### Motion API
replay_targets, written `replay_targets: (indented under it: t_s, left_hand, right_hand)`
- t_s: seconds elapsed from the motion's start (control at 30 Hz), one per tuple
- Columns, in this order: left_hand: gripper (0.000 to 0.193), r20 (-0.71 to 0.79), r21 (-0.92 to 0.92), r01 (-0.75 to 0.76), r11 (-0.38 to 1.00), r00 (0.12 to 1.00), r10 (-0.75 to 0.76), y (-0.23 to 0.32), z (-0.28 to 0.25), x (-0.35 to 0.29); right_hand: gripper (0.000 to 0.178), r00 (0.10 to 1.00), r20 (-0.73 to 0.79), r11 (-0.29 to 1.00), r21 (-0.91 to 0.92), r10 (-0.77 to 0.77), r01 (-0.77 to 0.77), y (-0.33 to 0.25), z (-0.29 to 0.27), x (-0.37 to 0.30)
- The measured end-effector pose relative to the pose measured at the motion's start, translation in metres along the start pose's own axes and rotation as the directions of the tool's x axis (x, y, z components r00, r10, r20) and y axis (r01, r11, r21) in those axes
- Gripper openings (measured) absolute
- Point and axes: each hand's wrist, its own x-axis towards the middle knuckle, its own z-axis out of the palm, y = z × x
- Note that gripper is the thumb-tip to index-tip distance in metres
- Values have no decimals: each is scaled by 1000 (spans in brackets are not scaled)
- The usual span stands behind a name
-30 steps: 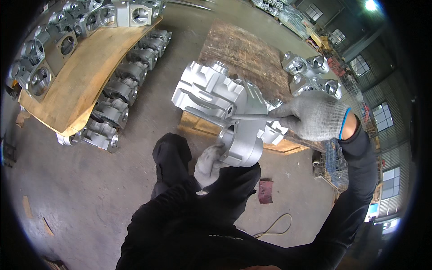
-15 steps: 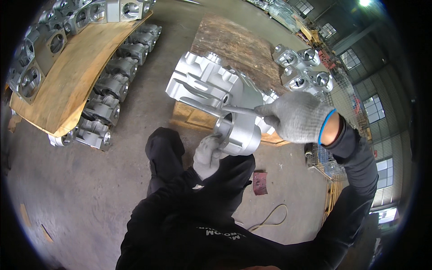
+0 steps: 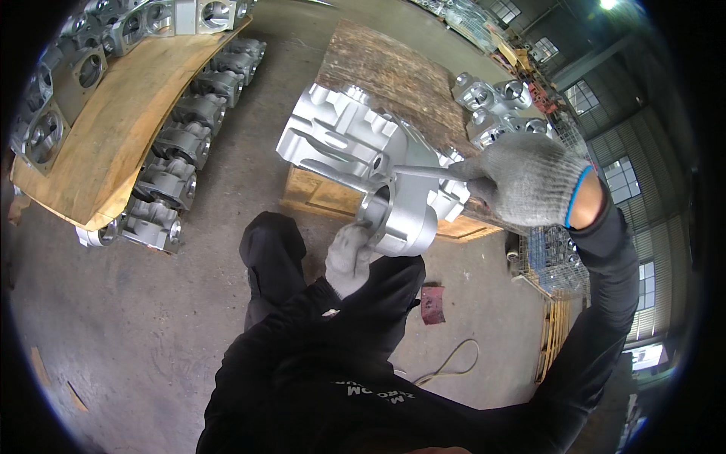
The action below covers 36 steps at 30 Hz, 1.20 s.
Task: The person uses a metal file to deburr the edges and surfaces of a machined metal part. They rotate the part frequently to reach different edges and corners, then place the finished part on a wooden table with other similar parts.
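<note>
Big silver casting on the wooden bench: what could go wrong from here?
The casting appears to overhang the near edge of the bench, so it might tip toward the person's leg.

The slim grey tool in the right hand points at the casting above its round opening; a slip could scratch the metal or strike the left hand at the rim.

Between your left hand [image 3: 349, 259] and right hand [image 3: 529, 181], the large silver casting [image 3: 363, 147] blocks a straight pass. Smaller castings [image 3: 476, 94] obstruct reach just beyond the right. You have room over the counter's [image 3: 386, 64] far part and along the floor [image 3: 249, 144] at left.
</note>
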Motion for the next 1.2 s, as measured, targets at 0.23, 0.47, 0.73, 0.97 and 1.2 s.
replay_targets:
  t_s: [0.23,0.47,0.73,0.97,1.2]
  left_hand:
    - [19,-13,-22,9,1000,1000,-9,3,-1,1]
    - [14,-26,-73,8,997,1000,-10,1,1,-1]
    - [20,-26,-10,-16,1000,1000,16,0,1,3]
    - [16,-18,-31,-17,999,1000,16,2,0,5]
    - [16,-6,-31,-9,999,1000,9,0,0,6]
  right_hand:
    - [39,992,93,992,97,-86,77,15,13,20]
    - [32,988,148,979,201,-51,20,9,15,36]
    - [34,986,157,978,209,-52,18,9,23,44]
    - [39,954,87,926,278,-288,254,26,40,63]
    - [35,966,181,923,370,-183,105,7,33,57]
